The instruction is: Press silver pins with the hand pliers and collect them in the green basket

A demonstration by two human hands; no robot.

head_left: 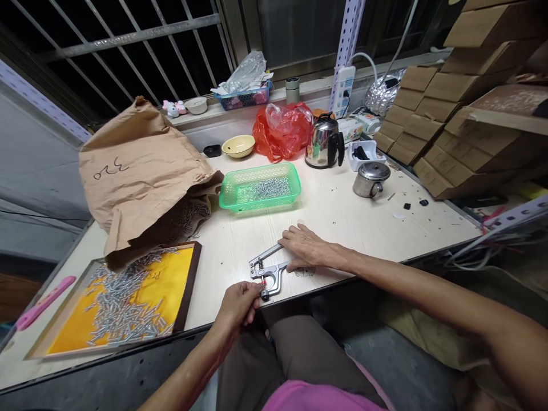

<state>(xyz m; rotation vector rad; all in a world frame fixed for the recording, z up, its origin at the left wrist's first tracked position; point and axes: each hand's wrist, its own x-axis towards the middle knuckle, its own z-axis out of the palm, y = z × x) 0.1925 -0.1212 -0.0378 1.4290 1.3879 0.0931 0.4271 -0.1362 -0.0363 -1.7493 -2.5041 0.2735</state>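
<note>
Near the front edge of the table lies a pair of silver hand-press pliers [270, 272], with a spring and a C-shaped jaw. My right hand [306, 246] is closed round its two handles, which are spread apart. At the jaw, beside its black tip, my left hand [240, 303] has its thumb and forefinger pinched together; whatever they hold is too small to make out. To the left, a shallow tray with a yellow base [177, 285] bears a heap of small metal pins [124, 302]. Beyond my hands, a green plastic basket [233, 200] holds more small metal pieces [272, 188].
A large brown paper bag [141, 165] leans open over the tray, metal pieces inside. A pink-handled tool [45, 302] lies far left. Behind are a yellow bowl [238, 146], red plastic bag [280, 134], kettle [322, 142] and lidded metal cup [369, 181]. Cardboard boxes [454, 108] are stacked right.
</note>
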